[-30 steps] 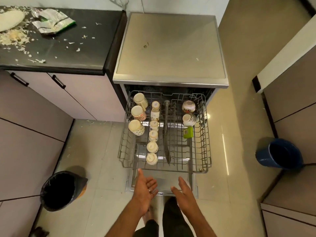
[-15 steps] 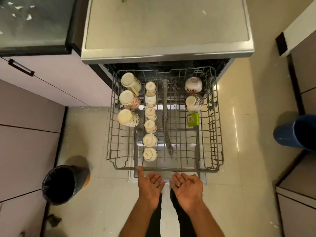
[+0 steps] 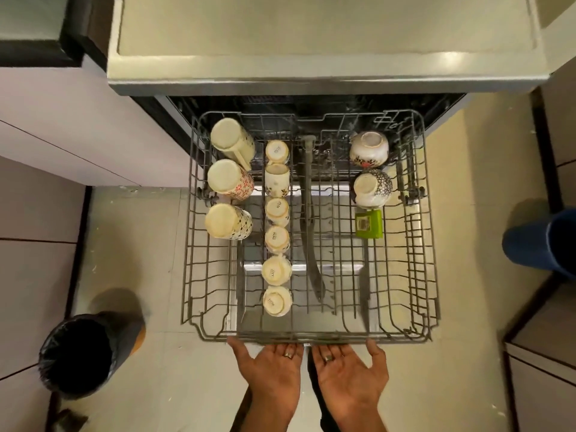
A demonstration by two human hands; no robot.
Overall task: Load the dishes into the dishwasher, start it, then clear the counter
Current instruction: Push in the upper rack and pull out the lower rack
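- The dishwasher (image 3: 327, 67) stood at 12 o'clock with its wire rack (image 3: 405, 275) pulled fully out over the lowered door.
- Three tall mugs (image 3: 229, 182) lay tilted, bases up, in a column along the rack's 9 o'clock side; each sat just beside the next.
- Six small cups (image 3: 276, 241) formed a straight column just right of the mugs, running from the rack's 12 o'clock end to near its 6 o'clock edge, all upside down.
- Two patterned bowls (image 3: 371, 168) sat upside down at the rack's 2 o'clock corner, one just below the other.
- A green block (image 3: 368, 224) rested just below the lower bowl, touching or nearly touching it.
- A long dark spray arm (image 3: 310, 219) ran down the rack's middle, between the cups and the bowls.
- The left hand (image 3: 271, 372) was turned palm up at the rack's 6 o'clock edge; its fingers (image 3: 288, 349) were straight, close together, reaching under the front rail, thumb spread outward.
- The right hand (image 3: 349, 374) mirrored it just beside, palm up, fingers straight under the rail, thumb splayed. Whether the fingertips touched the rail could not be told.
- A bin (image 3: 78, 357) lined with a black bag stood on the floor at 8 o'clock.
- A blue bucket (image 3: 542, 241) stood at 3 o'clock.
- A dark table (image 3: 40, 54) edge showed at 10 o'clock.
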